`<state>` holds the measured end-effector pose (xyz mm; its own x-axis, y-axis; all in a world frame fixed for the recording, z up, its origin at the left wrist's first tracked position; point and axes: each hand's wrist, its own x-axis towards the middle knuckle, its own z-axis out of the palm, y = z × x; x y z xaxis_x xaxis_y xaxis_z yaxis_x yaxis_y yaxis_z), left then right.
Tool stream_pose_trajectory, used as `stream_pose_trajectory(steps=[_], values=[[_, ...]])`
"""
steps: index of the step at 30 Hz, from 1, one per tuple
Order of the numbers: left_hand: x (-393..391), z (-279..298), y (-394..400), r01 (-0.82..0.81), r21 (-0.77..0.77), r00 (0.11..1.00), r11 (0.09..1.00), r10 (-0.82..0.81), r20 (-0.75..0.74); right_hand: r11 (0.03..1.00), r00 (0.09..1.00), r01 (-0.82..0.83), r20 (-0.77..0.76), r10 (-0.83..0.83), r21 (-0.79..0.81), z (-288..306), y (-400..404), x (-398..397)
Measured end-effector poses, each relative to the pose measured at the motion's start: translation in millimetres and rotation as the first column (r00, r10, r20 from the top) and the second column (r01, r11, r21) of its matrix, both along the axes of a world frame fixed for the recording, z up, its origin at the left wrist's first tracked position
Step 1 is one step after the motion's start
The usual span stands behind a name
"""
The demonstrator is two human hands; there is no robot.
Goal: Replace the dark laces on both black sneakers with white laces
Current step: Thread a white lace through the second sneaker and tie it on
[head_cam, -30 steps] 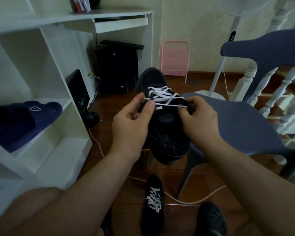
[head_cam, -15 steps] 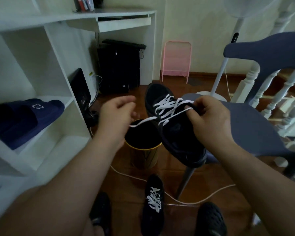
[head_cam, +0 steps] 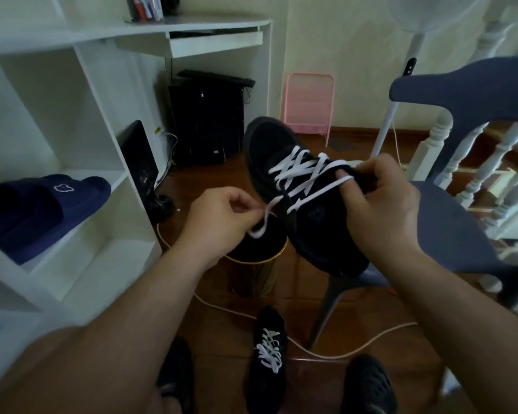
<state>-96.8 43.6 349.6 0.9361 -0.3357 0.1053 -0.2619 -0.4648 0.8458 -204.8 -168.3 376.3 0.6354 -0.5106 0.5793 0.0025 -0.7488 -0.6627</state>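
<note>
Black sneaker (head_cam: 299, 186) with white lace (head_cam: 299, 171) crossed through its eyelets is held in the air above the gold-rimmed bin (head_cam: 256, 258), toe pointing away. Its upper side is gripped by the right hand (head_cam: 377, 201), fingers curled, one lace end pinched between thumb and forefinger. The other lace end is pinched by the left hand (head_cam: 222, 219), left of the sneaker, above the bin, fingers curled together. A second sneaker (head_cam: 268, 357), already white-laced, is seen on the floor below the bin. A grey chair (head_cam: 449, 222) stands right of the bin. Navy slippers (head_cam: 42, 207) are kept on the white shelf (head_cam: 72, 264), left of the bin.
</note>
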Motion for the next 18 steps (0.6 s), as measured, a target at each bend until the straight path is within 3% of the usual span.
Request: stream_pose_trajectory(steps=[2, 5, 8, 11, 14, 18], values=[[9, 1, 13, -0.052, 0.143, 0.998, 0.988, 0.046, 0.043, 1.0, 0.999, 0.023, 0.043, -0.024, 0.015, 5, -7, -2], [11, 0, 12, -0.08, -0.128, 0.996, 0.989, 0.075, -0.04, 0.999, 0.997, 0.023, 0.075, -0.02, -0.043, 9, -9, -3], [-1, 2, -2, -0.009, -0.309, 0.998, 0.951, 0.026, 0.05, 0.998, 0.998, 0.002, 0.067, 0.002, -0.064, 8, -5, -3], [-14, 0, -13, 0.091, -0.28, 0.992, 0.956, -0.062, 0.11, 0.996, 0.996, -0.049, 0.07, 0.054, -0.073, 5, 3, -2], [-16, -4, -19, 0.058, -0.2, 0.996, 0.978, -0.043, 0.081, 0.995, 0.995, -0.071, 0.064, 0.075, -0.063, 1, 6, -2], [-13, -4, -20, 0.072, -0.211, 0.997, 0.975, -0.074, -0.004, 0.996, 0.999, -0.044, 0.021, 0.046, -0.082, -1, 4, -2]])
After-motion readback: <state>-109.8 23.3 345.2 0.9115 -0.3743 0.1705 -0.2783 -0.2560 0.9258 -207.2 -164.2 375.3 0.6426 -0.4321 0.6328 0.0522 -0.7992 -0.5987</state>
